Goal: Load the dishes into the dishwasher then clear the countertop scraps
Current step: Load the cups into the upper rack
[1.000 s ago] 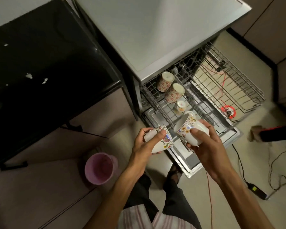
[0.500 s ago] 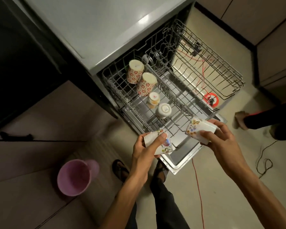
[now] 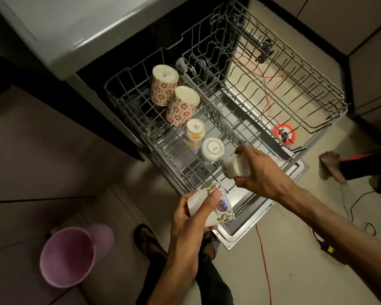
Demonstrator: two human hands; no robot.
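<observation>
The dishwasher's lower rack (image 3: 128, 111) is pulled out over the open door (image 3: 246, 225). Along its left row stand two red-flowered mugs (image 3: 163, 86) (image 3: 182, 105), a small orange-marked cup (image 3: 194, 132) and a white cup (image 3: 211, 149), all upside down. My right hand (image 3: 264, 172) holds a floral cup (image 3: 237, 167) upside down just above the rack, beside the white cup. My left hand (image 3: 196, 216) grips a second floral cup (image 3: 218, 205) on its side, above the door's near edge.
A pink bucket (image 3: 68, 256) stands on the floor at lower left. The rack's right half (image 3: 284, 95) holds only tines. Red cable (image 3: 264, 260) and black cables (image 3: 348, 208) trail across the floor. Another person's foot (image 3: 330, 168) is at the right. My sandalled feet (image 3: 147, 238) stand near the door.
The view has dropped closer to the rack. My right hand has turned its cup upside down and carried it left and down over the rack, beside the white cup. My left hand has kept its cup.
</observation>
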